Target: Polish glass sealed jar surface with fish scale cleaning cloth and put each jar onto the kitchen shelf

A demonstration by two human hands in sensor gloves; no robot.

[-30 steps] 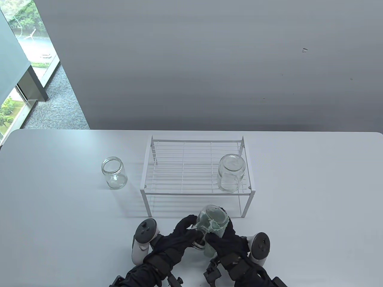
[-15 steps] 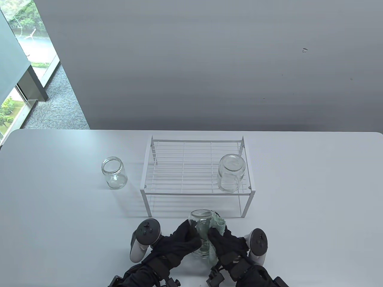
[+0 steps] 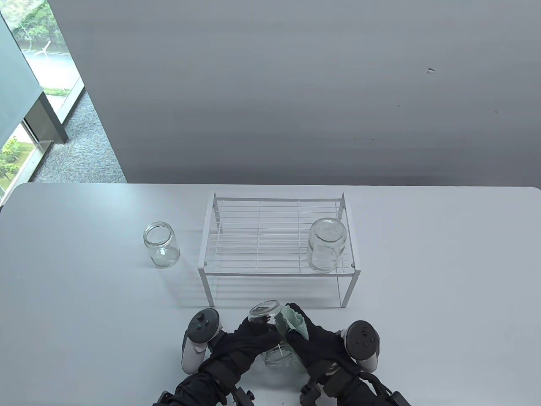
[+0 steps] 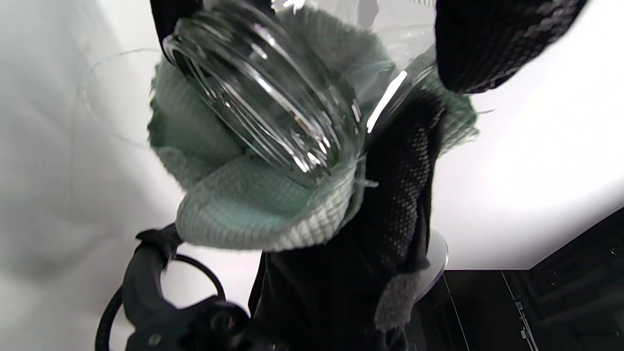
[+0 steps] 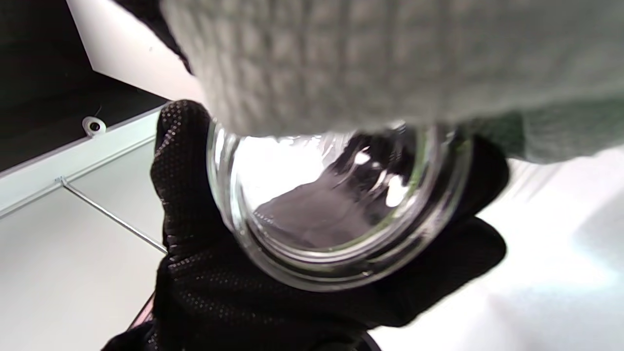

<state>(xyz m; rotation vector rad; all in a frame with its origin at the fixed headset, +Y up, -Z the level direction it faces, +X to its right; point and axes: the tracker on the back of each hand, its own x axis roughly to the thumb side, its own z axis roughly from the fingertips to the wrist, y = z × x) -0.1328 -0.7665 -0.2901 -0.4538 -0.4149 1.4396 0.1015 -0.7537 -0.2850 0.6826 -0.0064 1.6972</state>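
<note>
Since a half-second ago the held glass jar (image 3: 270, 334) has tipped so its mouth leans away toward the left, off the near-upright pose it had; both hands sit a touch lower toward the near table edge, nothing else moved. Left hand (image 3: 249, 342) wraps the jar's body, fingers curled round the glass, tight grip. Right hand (image 3: 315, 344) presses the pale green fish scale cleaning cloth (image 3: 293, 321) against the jar's right side, fingers curled over cloth and glass. Left wrist view: cloth (image 4: 253, 204) bunched under and behind the threaded jar mouth (image 4: 263, 107). Right wrist view: jar base (image 5: 336, 214) cradled in the black left glove (image 5: 204, 273), cloth (image 5: 390, 63) draped over the top. Landmark is the white wire kitchen shelf (image 3: 279, 270): held jar is just in front of its front rail, off the table (image 3: 444, 296). Second jar (image 3: 326, 244) stands on the shelf's top grid at the right front corner. Third jar (image 3: 161, 244) stands upright on the table just left of the shelf, mouth open.
</note>
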